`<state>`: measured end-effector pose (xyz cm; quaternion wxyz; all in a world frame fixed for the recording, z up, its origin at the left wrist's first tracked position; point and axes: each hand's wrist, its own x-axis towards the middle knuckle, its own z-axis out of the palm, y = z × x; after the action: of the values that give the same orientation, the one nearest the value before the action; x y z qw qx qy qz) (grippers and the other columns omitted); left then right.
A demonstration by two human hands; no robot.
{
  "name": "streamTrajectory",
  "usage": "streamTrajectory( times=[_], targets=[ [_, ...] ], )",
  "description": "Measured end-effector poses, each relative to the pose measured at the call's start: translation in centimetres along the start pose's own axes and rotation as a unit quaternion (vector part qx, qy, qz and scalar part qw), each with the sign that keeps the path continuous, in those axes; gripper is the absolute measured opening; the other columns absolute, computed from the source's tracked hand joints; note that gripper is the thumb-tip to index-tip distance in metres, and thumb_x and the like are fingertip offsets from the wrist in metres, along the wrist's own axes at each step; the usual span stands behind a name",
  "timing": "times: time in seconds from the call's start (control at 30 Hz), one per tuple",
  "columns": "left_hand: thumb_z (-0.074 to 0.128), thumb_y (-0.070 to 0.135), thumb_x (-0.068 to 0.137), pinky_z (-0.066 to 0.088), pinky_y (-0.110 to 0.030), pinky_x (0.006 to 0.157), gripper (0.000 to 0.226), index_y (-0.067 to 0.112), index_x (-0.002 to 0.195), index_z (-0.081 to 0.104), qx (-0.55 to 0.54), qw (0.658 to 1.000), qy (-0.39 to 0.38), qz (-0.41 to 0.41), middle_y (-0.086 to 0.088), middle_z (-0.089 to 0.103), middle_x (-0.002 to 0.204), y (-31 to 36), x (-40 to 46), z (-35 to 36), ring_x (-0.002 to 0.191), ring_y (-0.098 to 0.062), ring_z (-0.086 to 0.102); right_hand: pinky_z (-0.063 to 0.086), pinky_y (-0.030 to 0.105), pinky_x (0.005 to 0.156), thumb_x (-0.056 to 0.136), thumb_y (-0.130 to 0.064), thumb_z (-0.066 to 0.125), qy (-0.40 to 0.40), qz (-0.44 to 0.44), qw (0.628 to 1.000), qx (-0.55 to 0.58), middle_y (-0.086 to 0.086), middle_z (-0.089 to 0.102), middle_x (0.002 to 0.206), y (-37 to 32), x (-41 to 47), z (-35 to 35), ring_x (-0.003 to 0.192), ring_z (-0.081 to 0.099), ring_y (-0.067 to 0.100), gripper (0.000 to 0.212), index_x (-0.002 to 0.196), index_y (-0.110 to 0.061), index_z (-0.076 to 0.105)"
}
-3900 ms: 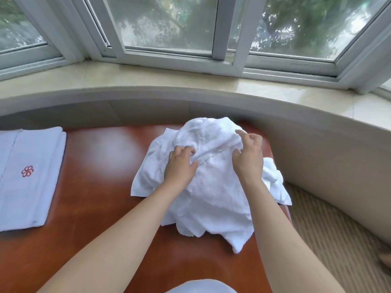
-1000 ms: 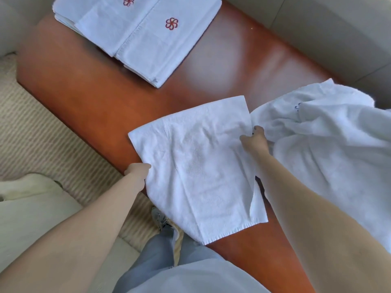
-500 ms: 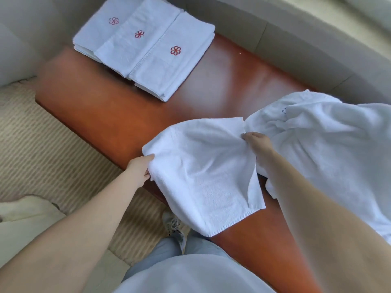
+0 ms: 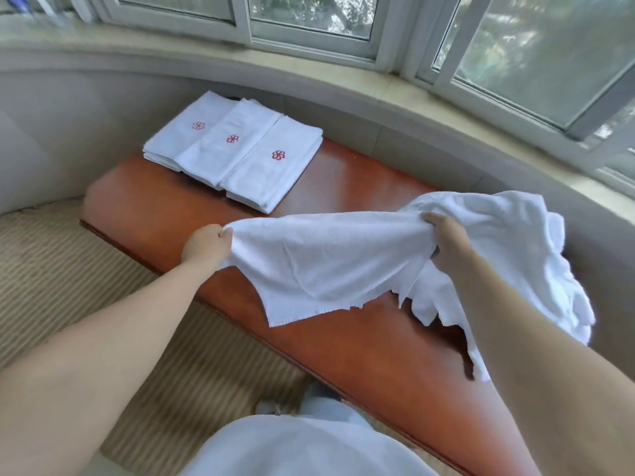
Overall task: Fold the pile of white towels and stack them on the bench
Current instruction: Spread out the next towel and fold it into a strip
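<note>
My clothing (image 4: 302,448): pale fabric at 6 o'clock, nearest the camera, shoes just visible above it.
Left hand (image 4: 205,249): at 9 o'clock of the held towel, fingers curled tight on its upper left corner.
Right hand (image 4: 446,243): at 3 o'clock of it, gripping the opposite upper corner; my two hands are wide apart.
Held towel (image 4: 326,266): stretched between both hands above the desk (image 4: 360,355), its lower edge drooping towards 6 o'clock.
Handling: light, soft terry, I judge; it sags wherever unsupported, so the corners are the place to hold, keeping the top edge taut.
Loose pile (image 4: 536,255): crumpled white towels at 3 o'clock, lying on the desk's right end behind my right arm.
Folded stack (image 4: 237,152): three overlapped towels with red flower emblems at 11 o'clock, on the desk's far left end.
Floor: striped carpet (image 4: 103,286) at 8 o'clock.
Background: curved sill and windows (image 4: 515,39) at 12 o'clock.
</note>
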<state>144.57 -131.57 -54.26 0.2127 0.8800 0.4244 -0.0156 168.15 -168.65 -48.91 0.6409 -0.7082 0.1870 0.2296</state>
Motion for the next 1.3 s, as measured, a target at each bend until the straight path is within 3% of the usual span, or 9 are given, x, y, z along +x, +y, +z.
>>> streamTrajectory(
  times=[0.23, 0.3, 0.4, 0.53, 0.63, 0.7, 0.8, 1.0, 1.3],
  targets=[
    [0.043, 0.037, 0.103, 0.037, -0.035, 0.062, 0.044, 0.009, 0.075, 0.062, -0.044, 0.986, 0.120, 0.107, -0.006, 0.061, 0.077, 6.2, 2.4, -8.0, 0.078, -0.031, 0.055, 0.050, 0.027, 0.063, 0.090, -0.019, 0.072, -0.007, -0.061, 0.996, 0.068, 0.000, 0.053, 0.073, -7.1, -3.2, 1.7, 0.062, 0.050, 0.016, 0.007, 0.092, -0.015, 0.066],
    [0.046, 0.036, 0.101, 0.034, -0.034, 0.064, 0.042, 0.003, 0.079, 0.061, -0.158, 0.975, 0.124, 0.089, -0.006, 0.059, 0.079, 8.2, 3.4, -10.1, 0.077, -0.027, 0.050, 0.047, 0.028, 0.059, 0.092, -0.020, 0.069, -0.021, -0.092, 0.990, 0.104, 0.001, 0.054, 0.071, -9.2, -4.4, 2.1, 0.061, 0.051, 0.018, 0.007, 0.089, -0.015, 0.066],
    [0.056, 0.037, 0.096, 0.038, -0.031, 0.068, 0.032, 0.013, 0.075, 0.057, -0.496, 0.864, 0.075, 0.040, 0.000, 0.050, 0.076, 10.7, 4.1, -13.3, 0.077, -0.018, 0.043, 0.050, 0.028, 0.064, 0.095, -0.024, 0.063, -0.051, -0.128, 0.968, 0.209, -0.004, 0.066, 0.072, -11.2, -6.3, 2.6, 0.064, 0.064, 0.016, 0.012, 0.087, -0.017, 0.068],
    [0.061, 0.030, 0.087, 0.047, -0.026, 0.075, 0.010, 0.028, 0.077, 0.061, -0.641, 0.765, 0.059, 0.030, 0.006, 0.057, 0.084, 10.4, 3.7, -14.4, 0.076, -0.012, 0.052, 0.043, 0.022, 0.057, 0.081, -0.018, 0.057, -0.038, -0.178, 0.940, 0.290, -0.006, 0.057, 0.062, -10.0, -7.1, 1.9, 0.054, 0.054, 0.014, 0.025, 0.057, -0.023, 0.059],
    [0.064, 0.029, 0.084, 0.045, -0.026, 0.081, 0.004, 0.027, 0.081, 0.062, -0.602, 0.798, 0.021, -0.005, 0.008, 0.059, 0.089, 6.8, 2.1, -9.1, 0.080, -0.009, 0.053, 0.045, 0.024, 0.067, 0.072, -0.023, 0.061, 0.003, -0.162, 0.961, 0.226, -0.003, 0.052, 0.068, -4.5, -6.3, 0.7, 0.063, 0.049, 0.013, 0.006, 0.067, -0.021, 0.058],
    [0.066, 0.020, 0.085, 0.043, -0.027, 0.078, 0.005, 0.025, 0.085, 0.067, -0.527, 0.848, -0.033, -0.049, 0.008, 0.062, 0.087, 3.1, 0.3, -3.9, 0.084, -0.012, 0.053, 0.051, 0.027, 0.077, 0.081, -0.034, 0.071, 0.027, -0.094, 0.989, 0.107, -0.001, 0.061, 0.080, 1.1, -5.2, -0.4, 0.073, 0.059, 0.014, 0.020, 0.085, -0.015, 0.068],
    [0.069, 0.012, 0.090, 0.043, -0.032, 0.082, 0.011, 0.021, 0.097, 0.069, -0.366, 0.910, -0.143, -0.132, -0.001, 0.066, 0.101, -3.0, -2.8, 4.2, 0.095, -0.019, 0.056, 0.045, 0.029, 0.056, 0.090, -0.040, 0.073, 0.050, -0.025, 0.992, -0.114, -0.001, 0.057, 0.062, 11.2, -3.7, -2.1, 0.062, 0.059, 0.020, 0.032, 0.079, -0.012, 0.063],
    [0.077, 0.021, 0.084, 0.042, -0.029, 0.078, 0.016, 0.011, 0.093, 0.070, -0.220, 0.876, -0.357, -0.237, -0.007, 0.068, 0.108, -11.5, -9.2, 13.4, 0.096, -0.019, 0.060, 0.041, 0.032, 0.062, 0.094, -0.029, 0.070, 0.005, 0.110, 0.932, -0.346, 0.006, 0.062, 0.074, 27.9, -3.1, -5.3, 0.066, 0.055, 0.022, 0.025, 0.093, -0.003, 0.071],
    [0.074, 0.025, 0.093, 0.034, -0.030, 0.096, 0.049, 0.012, 0.137, 0.056, -0.189, 0.865, -0.387, -0.257, -0.002, 0.062, 0.134, -13.6, -10.1, 15.5, 0.116, -0.016, 0.060, 0.045, 0.034, 0.086, 0.095, -0.031, 0.066, -0.011, 0.150, 0.905, -0.397, 0.009, 0.065, 0.125, 30.3, -2.8, -4.7, 0.111, 0.061, 0.030, 0.043, 0.132, -0.009, 0.061]
  ],
)
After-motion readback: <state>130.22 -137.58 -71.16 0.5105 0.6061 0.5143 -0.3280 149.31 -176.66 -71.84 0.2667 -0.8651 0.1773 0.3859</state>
